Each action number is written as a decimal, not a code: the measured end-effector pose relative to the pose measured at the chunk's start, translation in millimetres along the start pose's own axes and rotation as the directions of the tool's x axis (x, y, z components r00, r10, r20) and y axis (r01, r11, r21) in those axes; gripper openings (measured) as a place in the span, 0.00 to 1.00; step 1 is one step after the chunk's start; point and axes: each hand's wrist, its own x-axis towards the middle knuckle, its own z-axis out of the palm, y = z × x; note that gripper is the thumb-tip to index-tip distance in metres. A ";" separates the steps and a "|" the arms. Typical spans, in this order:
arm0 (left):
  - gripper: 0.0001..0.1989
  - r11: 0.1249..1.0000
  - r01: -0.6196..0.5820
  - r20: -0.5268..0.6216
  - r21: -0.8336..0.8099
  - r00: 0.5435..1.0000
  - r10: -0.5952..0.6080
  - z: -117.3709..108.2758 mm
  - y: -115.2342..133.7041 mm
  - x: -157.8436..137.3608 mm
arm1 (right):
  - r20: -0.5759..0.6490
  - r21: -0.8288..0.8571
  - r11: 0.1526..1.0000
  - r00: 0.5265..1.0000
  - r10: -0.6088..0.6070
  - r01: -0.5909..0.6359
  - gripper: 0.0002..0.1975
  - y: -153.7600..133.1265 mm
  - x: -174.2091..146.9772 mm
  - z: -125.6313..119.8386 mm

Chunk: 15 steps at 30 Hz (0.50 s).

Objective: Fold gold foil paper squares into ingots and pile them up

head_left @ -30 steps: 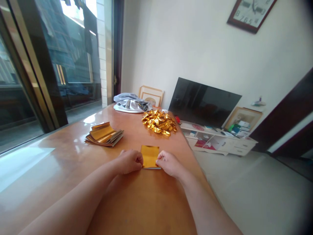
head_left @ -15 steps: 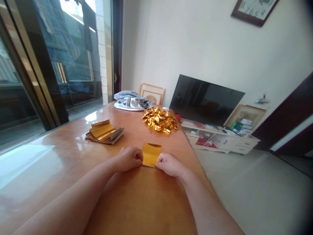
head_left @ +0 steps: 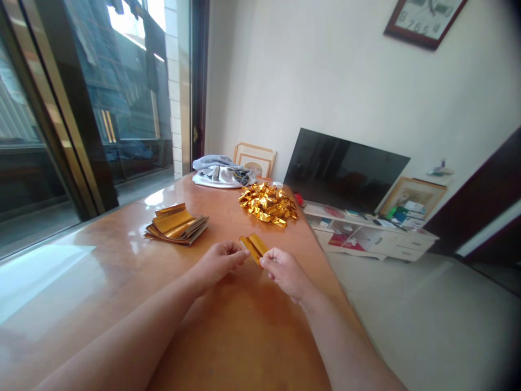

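A sheet of gold foil paper (head_left: 253, 246), folded into a narrow strip with a crease along it, is held at a slant just above the table. My right hand (head_left: 285, 271) pinches its lower right end between thumb and fingers. At its left edge is my left hand (head_left: 223, 263), thumb and fingertips closed on the paper. Further left lies a stack of flat gold foil sheets (head_left: 175, 224), their edges fanned and curled. Beyond my hands sits a heap of folded gold foil pieces (head_left: 268, 203).
The glossy wooden table (head_left: 211, 336) drops off on the right along a long edge. Grey and white cloth (head_left: 220, 172) lies at its far end. A television (head_left: 345, 169) stands on a white cabinet (head_left: 378, 239); glass sliding doors (head_left: 134, 108) are at left.
The foil sheet, lying flat and open before, is now folded into a strip, lifted and turned at a slant. Both hands have moved slightly, with the left fingers closer to the right ones.
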 end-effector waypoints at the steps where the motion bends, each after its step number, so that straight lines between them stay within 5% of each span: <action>1: 0.19 0.999 -0.008 0.015 -0.047 1.000 0.009 1.5 1.2 -1.2 | 0.014 0.014 1.000 1.000 -0.007 0.007 0.11 -0.1 -0.8 2.0; 9: 0.10 0.994 -0.096 -0.069 -0.055 0.993 0.092 3.6 -2.0 2.2 | 0.035 0.164 0.985 0.998 0.046 -0.051 0.12 1.0 -1.4 9.1; 12: 0.06 0.968 -0.169 -0.137 0.183 0.971 0.195 2.1 -3.5 2.6 | -0.006 0.337 0.933 0.991 0.137 -0.126 0.12 5.7 3.5 4.9; 15: 0.03 0.800 -0.221 -0.131 0.557 0.929 0.348 0.3 1.8 -2.1 | 0.010 0.536 0.825 0.978 0.207 -0.180 0.13 7.7 8.5 -0.6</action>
